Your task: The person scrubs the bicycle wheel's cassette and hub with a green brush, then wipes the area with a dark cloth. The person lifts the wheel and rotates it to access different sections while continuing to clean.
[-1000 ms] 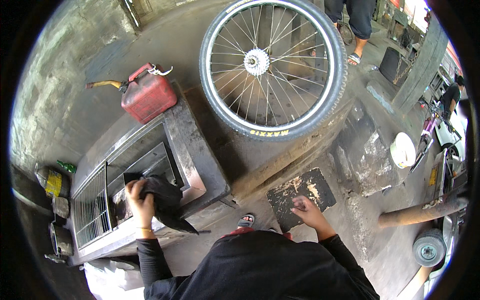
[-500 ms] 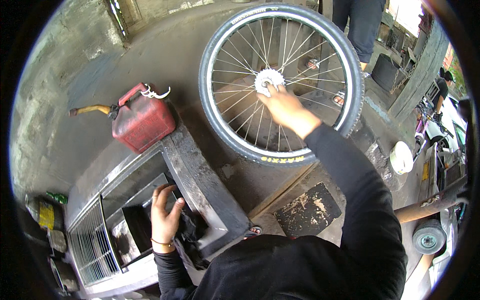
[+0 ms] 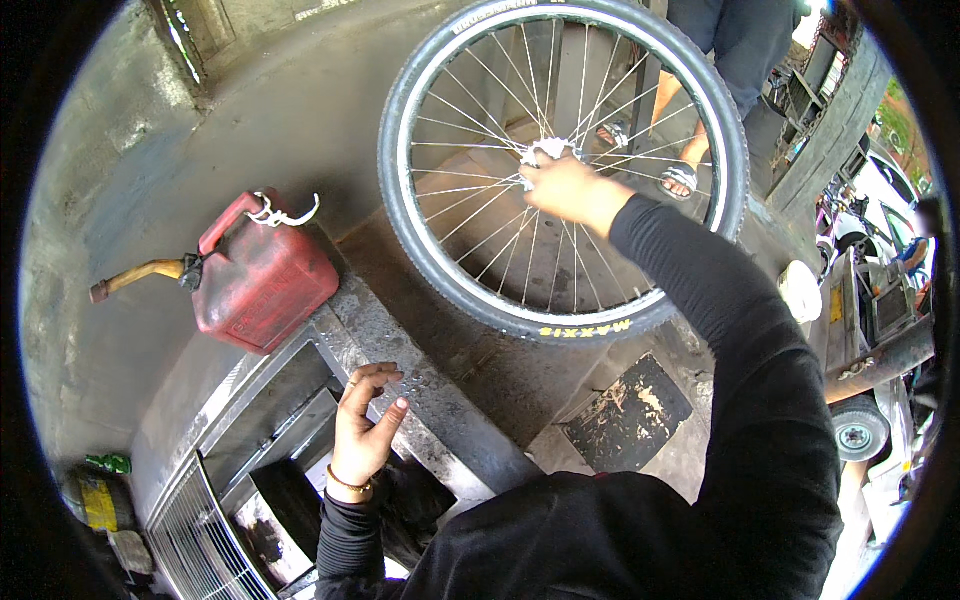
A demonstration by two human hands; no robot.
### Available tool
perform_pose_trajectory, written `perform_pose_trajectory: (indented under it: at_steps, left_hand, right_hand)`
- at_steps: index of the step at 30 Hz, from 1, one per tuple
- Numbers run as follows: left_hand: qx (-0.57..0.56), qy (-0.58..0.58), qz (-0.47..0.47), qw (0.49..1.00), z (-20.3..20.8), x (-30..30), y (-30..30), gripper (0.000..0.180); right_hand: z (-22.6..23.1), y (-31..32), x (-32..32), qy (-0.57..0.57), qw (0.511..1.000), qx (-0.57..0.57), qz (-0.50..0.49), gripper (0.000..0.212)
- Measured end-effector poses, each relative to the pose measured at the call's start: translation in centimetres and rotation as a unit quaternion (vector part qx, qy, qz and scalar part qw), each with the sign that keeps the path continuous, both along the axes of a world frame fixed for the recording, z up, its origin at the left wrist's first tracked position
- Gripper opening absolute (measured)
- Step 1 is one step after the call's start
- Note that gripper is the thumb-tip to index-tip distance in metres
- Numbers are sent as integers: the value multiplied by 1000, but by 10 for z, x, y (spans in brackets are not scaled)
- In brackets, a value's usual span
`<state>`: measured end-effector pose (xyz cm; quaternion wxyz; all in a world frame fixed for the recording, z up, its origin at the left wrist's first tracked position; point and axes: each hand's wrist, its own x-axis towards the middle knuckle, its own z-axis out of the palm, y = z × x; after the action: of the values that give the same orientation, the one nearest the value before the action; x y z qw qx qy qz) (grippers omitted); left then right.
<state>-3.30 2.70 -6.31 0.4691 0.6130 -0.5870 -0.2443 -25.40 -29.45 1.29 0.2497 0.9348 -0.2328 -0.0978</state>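
A bicycle wheel [image 3: 396,160] with a black tyre and thin spokes stands before me, its face turned toward me. At its centre a pale toothed sprocket [image 3: 550,150] sits on the hub. My right hand [image 3: 560,185] reaches out with bent fingers closed over the hub and sprocket, covering part of them. My left hand [image 3: 365,430] hovers over the blackened metal frame [image 3: 440,410] at the left, fingers curved and thumb apart, holding nothing. Beyond it, a red fuel can [image 3: 265,285] with a yellowish spout rests by the frame's far corner.
Past the wheel stands another person, whose legs [image 3: 700,140] and sandals show. A black stained board [image 3: 628,412] lies on the floor below the wheel. At the right are a white bucket [image 3: 800,290] and a thick pipe [image 3: 880,360]. A wire grille [image 3: 205,530] is at lower left.
My left hand has risen slightly and shifted right. The wheel looks larger and a little higher in view, and my right hand's fingers now lie further over the sprocket. The view has shifted too.
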Motion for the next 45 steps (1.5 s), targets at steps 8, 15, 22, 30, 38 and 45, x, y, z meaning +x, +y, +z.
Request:
perform_pose_trajectory:
  at_steps: [8, 15, 22, 30, 38, 45]
  left_hand:
    - [-16, 64, 16, 998, -16, 10, -2, 22]
    - [-16, 194, 14, 981, -36, 40, -79, 24]
    - [-39, 245, 130, 960, -74, 105, -207, 27]
    - [-37, 238, 248, 938, -118, 141, -318, 62]
    - [140, 358, 191, 903, -125, 112, -348, 101]
    - [3, 463, 167, 871, -116, 100, -352, 87]
  right_hand:
    - [12, 3, -14, -172, 976, 28, -129, 44]
    - [-32, -9, -34, -204, 975, -74, -41, 37]
    - [-19, 62, -10, 88, 965, 158, 188, 6]
    - [-19, 84, -105, -284, 954, -10, 95, 31]
    - [-116, -6, -280, -881, 276, 136, -359, 71]
    - [-110, 36, -248, -932, 212, 70, -285, 54]
